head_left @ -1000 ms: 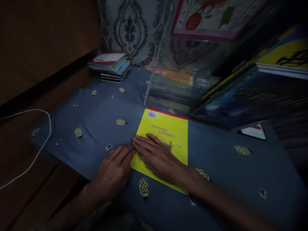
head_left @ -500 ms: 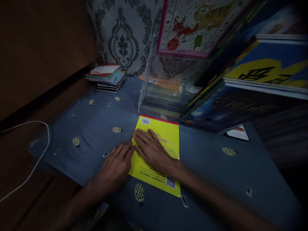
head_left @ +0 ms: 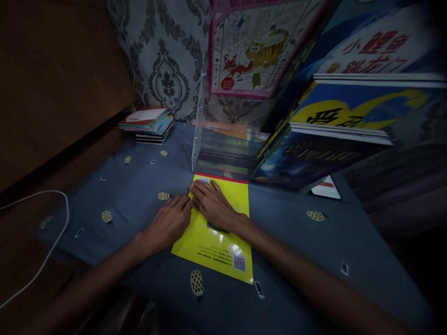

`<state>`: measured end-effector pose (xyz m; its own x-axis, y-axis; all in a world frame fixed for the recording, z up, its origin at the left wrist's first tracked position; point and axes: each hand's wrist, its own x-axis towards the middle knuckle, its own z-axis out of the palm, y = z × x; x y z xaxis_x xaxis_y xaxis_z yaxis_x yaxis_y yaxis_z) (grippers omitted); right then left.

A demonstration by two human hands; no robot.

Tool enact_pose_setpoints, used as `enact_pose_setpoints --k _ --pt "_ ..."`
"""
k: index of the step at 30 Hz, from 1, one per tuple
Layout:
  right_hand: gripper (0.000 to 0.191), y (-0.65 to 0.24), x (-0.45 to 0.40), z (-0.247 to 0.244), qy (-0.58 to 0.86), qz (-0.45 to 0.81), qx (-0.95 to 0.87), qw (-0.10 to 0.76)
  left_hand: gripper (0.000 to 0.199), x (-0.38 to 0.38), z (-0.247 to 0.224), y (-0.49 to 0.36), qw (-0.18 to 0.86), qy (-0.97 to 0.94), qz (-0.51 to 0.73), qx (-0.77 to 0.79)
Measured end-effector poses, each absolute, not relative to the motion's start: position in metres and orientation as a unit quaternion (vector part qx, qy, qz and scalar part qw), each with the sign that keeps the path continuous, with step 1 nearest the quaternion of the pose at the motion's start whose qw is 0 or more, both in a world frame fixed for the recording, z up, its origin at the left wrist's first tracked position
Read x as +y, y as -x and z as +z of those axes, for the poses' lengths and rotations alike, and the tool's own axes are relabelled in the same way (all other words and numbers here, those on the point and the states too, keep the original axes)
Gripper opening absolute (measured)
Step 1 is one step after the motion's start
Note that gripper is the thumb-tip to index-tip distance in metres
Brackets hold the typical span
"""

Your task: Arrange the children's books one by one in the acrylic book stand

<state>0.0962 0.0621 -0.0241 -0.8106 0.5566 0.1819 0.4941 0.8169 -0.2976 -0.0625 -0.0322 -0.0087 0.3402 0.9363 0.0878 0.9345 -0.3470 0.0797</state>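
A yellow book (head_left: 213, 258) with a red strip along its far edge lies on the cloth, its printed back cover with a QR code facing up. My right hand (head_left: 216, 204) rests flat across its upper part, fingers stretched toward the left edge and partly over the barcode. At that same left edge is my left hand (head_left: 169, 221), its fingers bent and pressed together on the book's margin. The left thumb is hidden. A small dark patch (head_left: 217, 227) shows on the cover just below my right hand.
Beyond the book stands a clear acrylic rack (head_left: 197, 149) with a pink-bordered picture book (head_left: 240, 51). Upright books (head_left: 296, 153) stand at its right, with a phone-like device (head_left: 326, 187) by their base. A book stack (head_left: 146, 123) sits back left; a white cable (head_left: 66, 209) hangs left.
The camera view has shifted, showing more of the rack and books. My right hand has slid up the cover toward the barcode. My left hand stays at the left edge.
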Motion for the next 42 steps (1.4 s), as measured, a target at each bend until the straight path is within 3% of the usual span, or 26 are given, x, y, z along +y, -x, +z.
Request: enact_pose_setpoints --k 14,24,35,42 --pt "0.043 -0.092 0.088 -0.030 0.278 0.120 -0.941 0.152 0.013 0.011 -0.015 0.074 -0.029 -0.817 0.124 0.562" --pt "0.047 -0.121 0.104 -0.034 0.305 0.154 -0.926 0.163 0.039 0.050 -0.029 0.075 -0.003 -0.842 0.163 0.514" --pt "0.048 -0.219 0.091 -0.046 0.381 0.158 -0.893 0.181 0.045 0.056 -0.037 0.080 -0.027 -0.848 0.133 0.513" --pt "0.049 -0.230 0.085 -0.053 0.401 0.141 -0.884 0.195 0.047 0.056 -0.044 0.079 -0.053 -0.845 0.131 0.515"
